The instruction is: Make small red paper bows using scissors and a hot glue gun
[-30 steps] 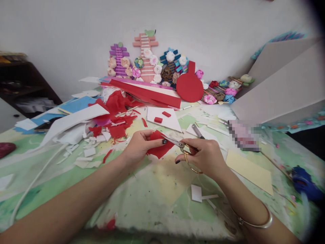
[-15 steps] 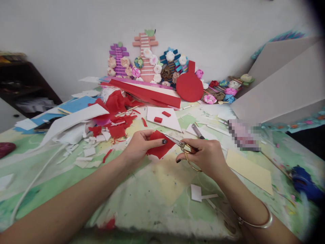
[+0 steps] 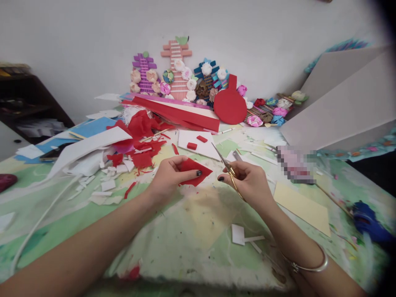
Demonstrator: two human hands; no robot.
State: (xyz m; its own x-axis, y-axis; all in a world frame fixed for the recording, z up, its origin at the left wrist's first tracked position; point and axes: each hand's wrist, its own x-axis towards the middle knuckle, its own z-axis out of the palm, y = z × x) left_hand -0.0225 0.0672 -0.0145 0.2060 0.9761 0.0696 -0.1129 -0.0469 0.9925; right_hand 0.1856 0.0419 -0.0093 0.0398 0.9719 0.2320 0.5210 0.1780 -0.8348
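Between the thumb and fingers of my left hand (image 3: 171, 177) is a piece of red paper (image 3: 201, 171), its pointed edge facing right. My right hand (image 3: 252, 181) is closed on gold-handled scissors (image 3: 228, 166); the blades point up and to the left, apart from the paper. Just beyond the hands lies a white board (image 3: 185, 138) with two small red pieces (image 3: 192, 146) on it. A grey cutter (image 3: 236, 155) is partly hidden behind my right hand.
Red paper scraps (image 3: 144, 152) and white offcuts (image 3: 108, 185) litter the left. Flower-decorated crafts (image 3: 177, 78) and a round red piece with a neck (image 3: 230, 106) stand at the back. A cream sheet (image 3: 301, 208) and a blue tool (image 3: 369, 222) lie at the right.
The scissors have come away from the red paper, moving right, and their blades have swung upward. My left hand keeps its hold on the paper in nearly the same spot.
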